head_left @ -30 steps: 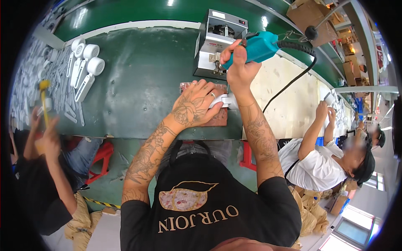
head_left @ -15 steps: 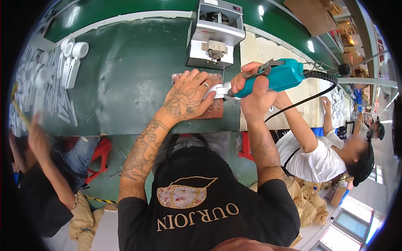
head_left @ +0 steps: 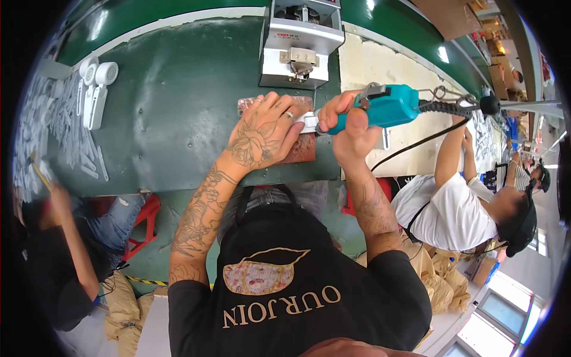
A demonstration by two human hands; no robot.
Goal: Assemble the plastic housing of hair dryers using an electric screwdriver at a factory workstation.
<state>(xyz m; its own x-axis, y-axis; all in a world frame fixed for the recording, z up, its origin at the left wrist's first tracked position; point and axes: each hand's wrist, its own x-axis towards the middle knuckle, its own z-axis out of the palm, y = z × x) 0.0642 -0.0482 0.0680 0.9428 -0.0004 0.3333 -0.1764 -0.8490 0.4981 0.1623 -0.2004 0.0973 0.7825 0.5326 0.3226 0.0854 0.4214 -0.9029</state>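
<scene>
My left hand (head_left: 264, 130) is closed over a white plastic part (head_left: 307, 122), pressing it down on a reddish-brown pad (head_left: 301, 150). Most of that part is hidden under my palm; only its right end shows beside my thumb. In my right hand (head_left: 354, 131) is a teal electric screwdriver (head_left: 389, 110), held nearly level with fingers wrapped round its front. Its nose points left and meets the white part's end. The bit itself cannot be made out.
Ahead stands a grey-and-white benchtop machine (head_left: 300, 50). White round-headed plastic pieces (head_left: 97, 89) and a heap of white strips (head_left: 65, 128) lie at left on the green table (head_left: 172, 101). A black cable (head_left: 410, 146) trails from the screwdriver. People work on both sides.
The view has shifted slightly. Both my hands keep their hold, with the screwdriver still against the white part. At left, the neighbour's arm with a yellow-handled tool has moved; the right neighbour's arms shifted.
</scene>
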